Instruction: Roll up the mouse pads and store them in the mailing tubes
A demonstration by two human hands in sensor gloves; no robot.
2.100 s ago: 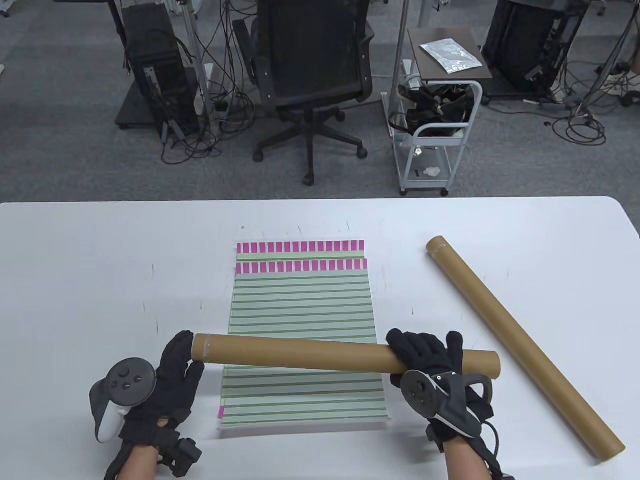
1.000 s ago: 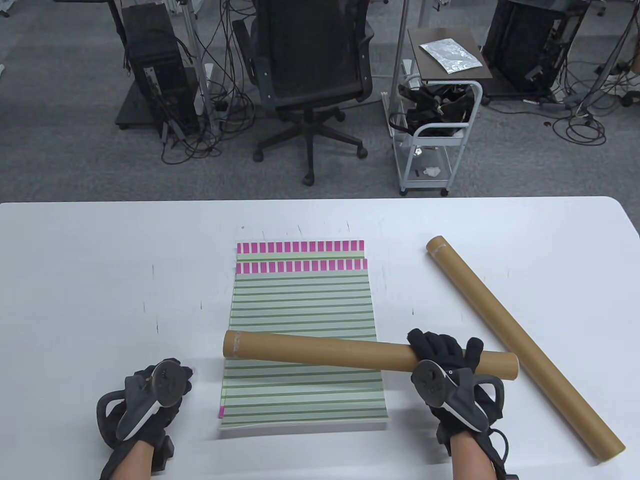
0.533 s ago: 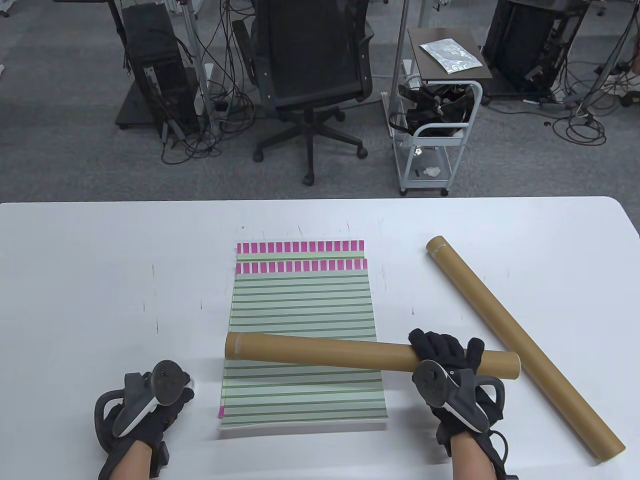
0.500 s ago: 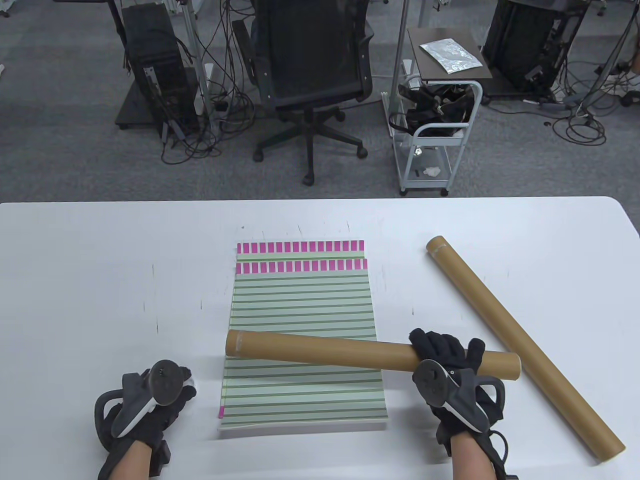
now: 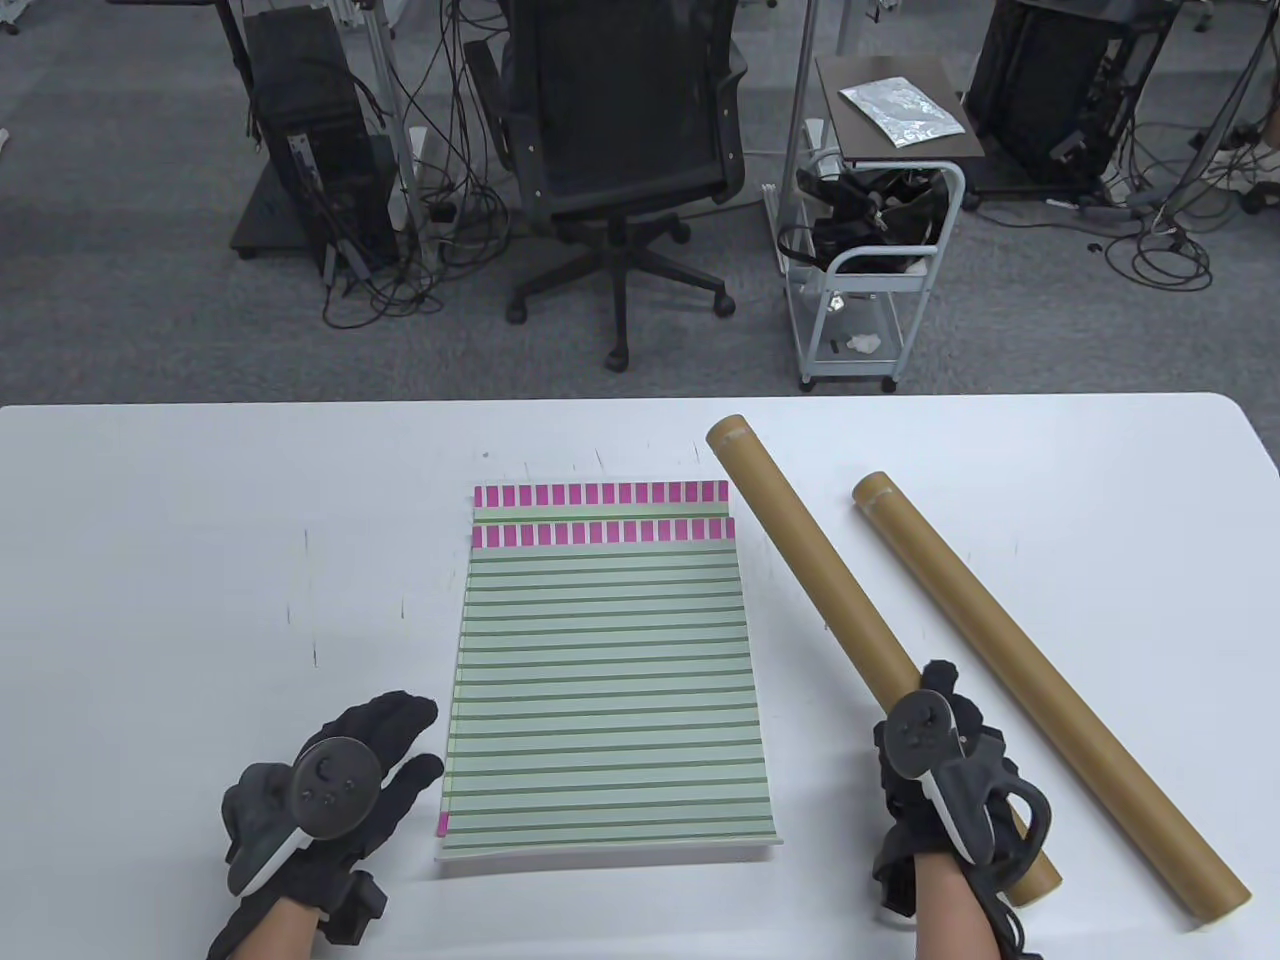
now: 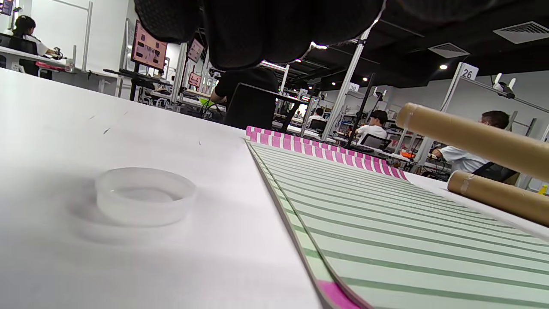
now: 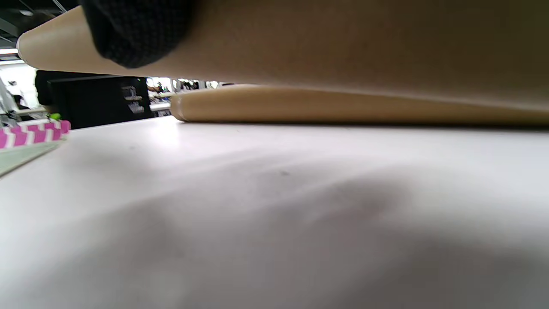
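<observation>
- White table (image 5: 200, 520) fills the near half of the table view, with an office chair (image 5: 625, 130), a small cart (image 5: 870, 270) and cabled equipment on grey carpet beyond it.
- Two striped mouse pads (image 5: 605, 680) lie flat and stacked at the table's centre, pink-edged ends toward 12 o'clock; neither is rolled yet.
- At 3 o'clock from the pads, the right hand (image 5: 940, 770) grips one mailing tube (image 5: 810, 560) near its near end, fingers wrapped around it, the tube slanting toward 11 o'clock.
- A second mailing tube (image 5: 1040, 680) lies on the table just beyond it, at 3 o'clock.
- At 9 o'clock from the pads, the left hand (image 5: 340, 780) hangs with fingers spread, holding nothing.
- A clear plastic end cap (image 6: 145, 195) sits on the table beneath it, so I judge one tube is uncapped.
- Rolling and inserting both pads remain; the task is barely begun.
</observation>
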